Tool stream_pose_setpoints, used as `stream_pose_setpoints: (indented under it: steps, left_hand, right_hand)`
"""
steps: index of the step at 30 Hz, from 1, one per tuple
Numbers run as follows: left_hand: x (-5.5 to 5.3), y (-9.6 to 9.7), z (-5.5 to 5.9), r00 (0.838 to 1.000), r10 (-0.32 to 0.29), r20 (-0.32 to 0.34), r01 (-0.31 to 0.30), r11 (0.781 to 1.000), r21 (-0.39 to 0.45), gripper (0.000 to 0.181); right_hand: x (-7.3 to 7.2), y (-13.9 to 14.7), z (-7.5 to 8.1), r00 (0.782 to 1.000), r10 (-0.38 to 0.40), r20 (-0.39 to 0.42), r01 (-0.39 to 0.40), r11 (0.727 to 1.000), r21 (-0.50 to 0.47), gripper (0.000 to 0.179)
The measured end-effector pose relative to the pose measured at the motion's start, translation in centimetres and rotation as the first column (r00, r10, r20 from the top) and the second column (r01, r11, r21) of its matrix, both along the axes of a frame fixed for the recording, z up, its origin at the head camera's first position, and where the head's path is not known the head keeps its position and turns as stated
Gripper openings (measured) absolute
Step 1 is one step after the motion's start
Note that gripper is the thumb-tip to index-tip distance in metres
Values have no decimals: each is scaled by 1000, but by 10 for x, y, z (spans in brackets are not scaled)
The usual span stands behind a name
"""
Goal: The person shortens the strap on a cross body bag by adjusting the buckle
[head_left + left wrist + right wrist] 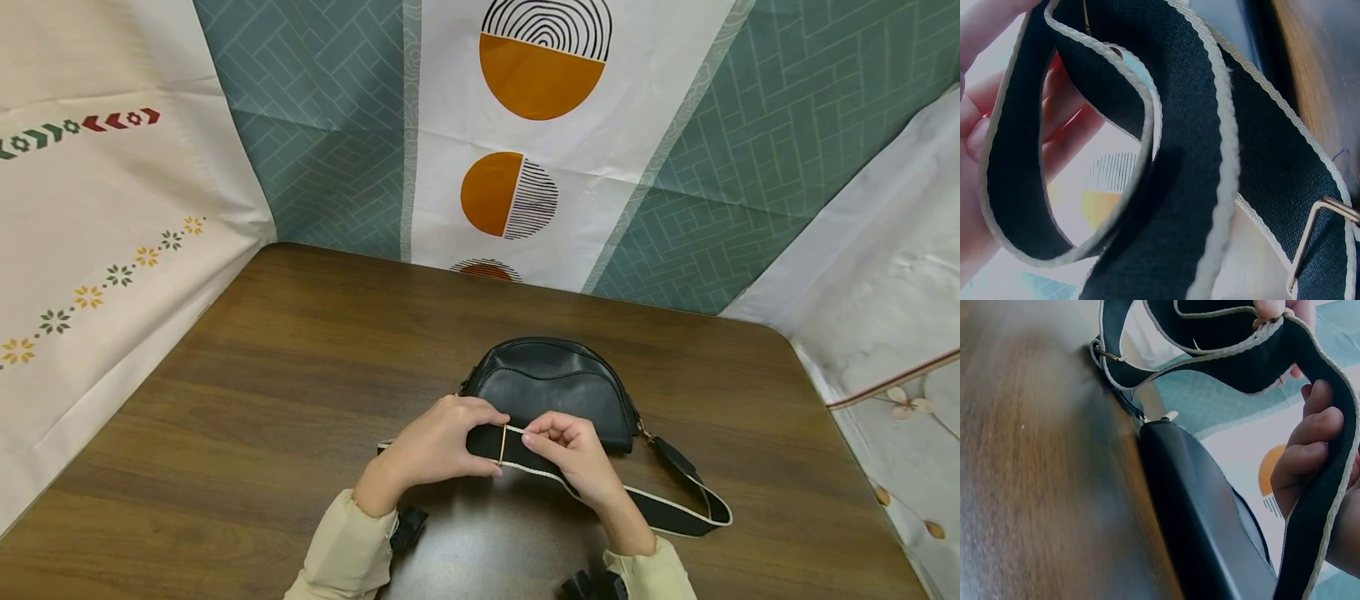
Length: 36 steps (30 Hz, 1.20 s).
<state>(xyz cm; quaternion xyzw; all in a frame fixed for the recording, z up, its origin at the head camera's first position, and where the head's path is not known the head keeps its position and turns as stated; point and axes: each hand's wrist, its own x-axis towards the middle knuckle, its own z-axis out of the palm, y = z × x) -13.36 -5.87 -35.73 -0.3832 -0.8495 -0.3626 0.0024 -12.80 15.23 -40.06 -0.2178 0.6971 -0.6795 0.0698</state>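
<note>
A black handbag with a curved top lies on the table behind both hands. Its wide black strap, edged in cream, runs from a clip at the bag's right side and loops round in front. My left hand grips the strap at a thin gold slider buckle, thumb below and fingers above. Just right of the buckle, my right hand pinches the strap's upper edge. In the left wrist view the strap hangs in a loop beside the palm, and another gold metal loop sits on it.
The brown wooden table reaches back to a patterned teal and white cloth. White cloths with printed and embroidered motifs hang at the left and right. Dark wrist mounts sit at the cream sleeves.
</note>
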Motion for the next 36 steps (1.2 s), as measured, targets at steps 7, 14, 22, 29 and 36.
stream_pose_setpoints:
  steps: [7, 14, 22, 29, 36]
  left_hand:
    - [0, 3, -1, 1000, -8, -18, 7, 1000, -15, 45]
    - [0, 4, -1, 1000, -4, -23, 3, 1000, -8, 45]
    - [0, 4, -2, 1000, 27, -10, -27, 1000, 5, 45]
    - [-1, 5, -3, 997, 55, -58, -54, 998, 31, 55]
    - [-2, 7, -3, 998, 53, -45, -49, 996, 76, 62]
  right_hand:
    - [-1, -10, 3, 1000, 5, 3, -5, 1000, -24, 12]
    - [-1, -15, 5, 1000, -1, 30, 1, 1000, -6, 13]
    - [-1, -4, 11, 997, 79, -21, -76, 988, 135, 22]
    - [2, -4, 12, 987, 112, -111, -78, 958, 275, 56]
    - [2, -13, 10, 960, 53, -274, 30, 956, 292, 55]
